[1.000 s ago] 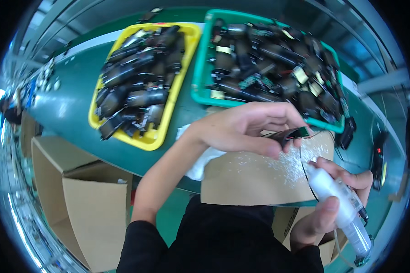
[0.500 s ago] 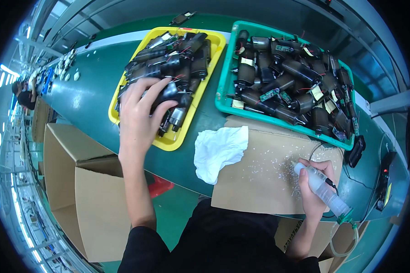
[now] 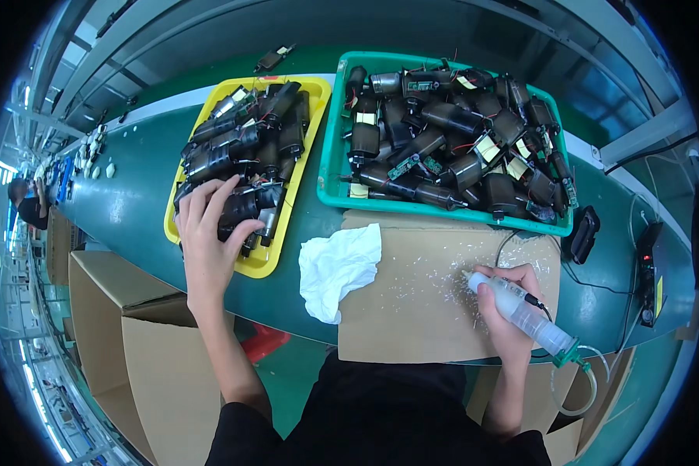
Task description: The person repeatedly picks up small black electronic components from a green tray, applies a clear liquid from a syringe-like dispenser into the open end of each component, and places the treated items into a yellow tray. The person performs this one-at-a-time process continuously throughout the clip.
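Observation:
In the head view, my left hand point(image 3: 210, 237) reaches over the near end of a yellow tray point(image 3: 262, 266). Its thumb and fingers are spread around a dark cylindrical part point(image 3: 241, 206), and I cannot tell whether they touch it. Dark cylinders with wires and small boards, looking like small motors, pile up in this tray. My right hand point(image 3: 512, 314) is wrapped round a clear dispensing syringe point(image 3: 526, 315) with whitish contents. The syringe's green cap and tube point toward me at the lower right; its nozzle end tilts to the left over a cardboard sheet point(image 3: 412, 311).
A green tray point(image 3: 332, 167) heaped with similar dark parts stands at the back. A crumpled white cloth point(image 3: 338, 268) overlaps the cardboard, which is specked with white bits. At right are a black box point(image 3: 651, 272) with a red light and cables. An open carton point(image 3: 167, 373) stands at lower left.
The view has shifted, so the trays and cardboard sit further left. My left hand has spread wider over the yellow tray's near end. The syringe stays in my right hand.

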{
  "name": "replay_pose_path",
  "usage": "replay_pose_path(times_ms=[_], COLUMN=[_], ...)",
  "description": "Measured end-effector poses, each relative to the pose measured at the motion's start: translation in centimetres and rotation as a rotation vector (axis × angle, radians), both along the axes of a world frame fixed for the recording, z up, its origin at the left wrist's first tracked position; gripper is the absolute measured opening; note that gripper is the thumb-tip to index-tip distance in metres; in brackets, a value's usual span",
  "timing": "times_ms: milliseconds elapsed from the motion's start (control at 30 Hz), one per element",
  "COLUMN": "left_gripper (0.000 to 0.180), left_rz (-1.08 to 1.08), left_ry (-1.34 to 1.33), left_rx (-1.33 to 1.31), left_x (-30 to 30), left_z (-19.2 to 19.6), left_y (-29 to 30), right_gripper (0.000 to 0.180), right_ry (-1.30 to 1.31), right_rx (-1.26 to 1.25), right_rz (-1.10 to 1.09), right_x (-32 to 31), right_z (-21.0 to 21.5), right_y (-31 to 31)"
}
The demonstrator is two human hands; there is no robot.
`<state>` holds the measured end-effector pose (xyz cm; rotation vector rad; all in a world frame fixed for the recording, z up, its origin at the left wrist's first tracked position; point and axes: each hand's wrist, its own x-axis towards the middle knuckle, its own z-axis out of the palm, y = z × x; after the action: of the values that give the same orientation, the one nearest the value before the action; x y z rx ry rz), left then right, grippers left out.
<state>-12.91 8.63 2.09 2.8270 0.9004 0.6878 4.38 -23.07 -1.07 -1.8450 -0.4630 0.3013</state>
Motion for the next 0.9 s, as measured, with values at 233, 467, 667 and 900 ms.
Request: replay_pose_path(times_ms=[233,467,667,900], left_gripper=[0.039,0.032,0.052,0.042], left_rz=[-0.211,-0.570,-0.583,-0.526], left_ry=[-0.159,-0.183,-0.021,-0.629], left_rx=[0.009,-0.369,-0.212,-1.268], left_x=[2.8,14.5,18.2,14.3], left_z=[2.0,-0.1,-1.3,0.9], left_y=[-1.3,-3.5,-4.6,-1.5], right_gripper=[0.020,0.020,0.021,0.022], right_ry=[0.065,0.023,0.017,0.045], right_rx=[0.085,0.060,0.086,0.084], right_rz=[-0.019,0.007,0.019,0.006], right_x=[0.0,-0.1,0.1,0.3], right_z=[-0.3,-0.5,-0.6,-0.5], right_y=[-0.6,-0.6,-1.0,-0.9])
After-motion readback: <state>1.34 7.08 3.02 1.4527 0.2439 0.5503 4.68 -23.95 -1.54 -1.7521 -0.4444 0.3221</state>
